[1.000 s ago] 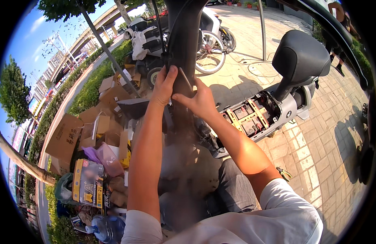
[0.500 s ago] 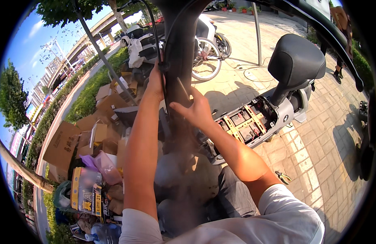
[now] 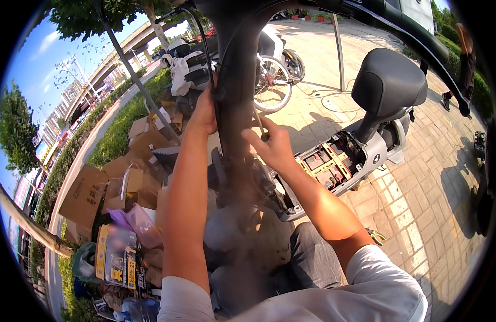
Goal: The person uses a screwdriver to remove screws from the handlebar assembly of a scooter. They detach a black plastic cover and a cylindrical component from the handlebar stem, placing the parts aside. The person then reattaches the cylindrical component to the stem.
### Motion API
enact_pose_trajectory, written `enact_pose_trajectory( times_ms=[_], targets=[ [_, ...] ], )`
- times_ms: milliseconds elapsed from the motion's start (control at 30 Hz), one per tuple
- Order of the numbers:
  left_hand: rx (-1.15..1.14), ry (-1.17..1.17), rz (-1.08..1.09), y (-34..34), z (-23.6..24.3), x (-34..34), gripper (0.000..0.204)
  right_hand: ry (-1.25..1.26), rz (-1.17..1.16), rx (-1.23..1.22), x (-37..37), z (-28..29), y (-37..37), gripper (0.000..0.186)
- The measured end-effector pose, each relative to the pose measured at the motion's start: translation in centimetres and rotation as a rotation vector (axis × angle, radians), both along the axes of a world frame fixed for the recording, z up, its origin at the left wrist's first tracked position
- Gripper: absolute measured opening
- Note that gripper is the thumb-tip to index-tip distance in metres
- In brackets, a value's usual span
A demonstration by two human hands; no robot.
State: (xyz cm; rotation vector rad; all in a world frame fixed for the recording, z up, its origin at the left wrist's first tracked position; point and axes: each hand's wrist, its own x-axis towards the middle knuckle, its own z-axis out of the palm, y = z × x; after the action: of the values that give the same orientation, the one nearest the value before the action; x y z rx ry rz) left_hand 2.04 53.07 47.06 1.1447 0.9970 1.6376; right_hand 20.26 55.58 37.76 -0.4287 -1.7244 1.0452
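Note:
A dark upright column [image 3: 238,91] of an electric scooter rises in front of me, with a black cable [image 3: 208,53] down its left side. My left hand [image 3: 204,114] is against the column's left side, beside the cable; its fingers are mostly hidden there. To the right of the column, my right hand [image 3: 275,144] is closed round a thin rod-like tool [image 3: 257,116], whose far end is hidden. Just past this hand, the scooter's open battery compartment [image 3: 329,165] shows batteries under a tan frame. Behind it stands the black seat [image 3: 390,83].
Pliers [image 3: 375,236] lie on the paving by my right elbow. At left are cardboard boxes [image 3: 83,194], a pink plastic bag [image 3: 143,222] and a large clear bottle [image 3: 139,308]. A bicycle wheel [image 3: 274,86] stands beyond the column; a person [image 3: 467,70] is at far right.
My right hand has shifted right, away from the column, and its tool now shows less, beside the column's right edge. My left hand stays at the left side. The person has moved right.

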Motion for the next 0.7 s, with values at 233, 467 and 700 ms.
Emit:
enact_pose_trajectory(
  times_ms=[233,467,700],
  targets=[
    [-0.083,0.04,-0.06,-0.9,1.7,0.9,0.062,0.278,0.269,0.03,2.3,10.0,4.6,0.057],
    [-0.056,0.063,0.004,-1.1,2.4,1.5,0.068,0.243,0.358,0.001,1.3,10.0,5.0,0.056],
    [-0.065,0.042,-0.008,-1.1,2.1,1.9,0.07,0.224,0.022,0.479,0.0,10.0,5.8,0.084]
  ],
)
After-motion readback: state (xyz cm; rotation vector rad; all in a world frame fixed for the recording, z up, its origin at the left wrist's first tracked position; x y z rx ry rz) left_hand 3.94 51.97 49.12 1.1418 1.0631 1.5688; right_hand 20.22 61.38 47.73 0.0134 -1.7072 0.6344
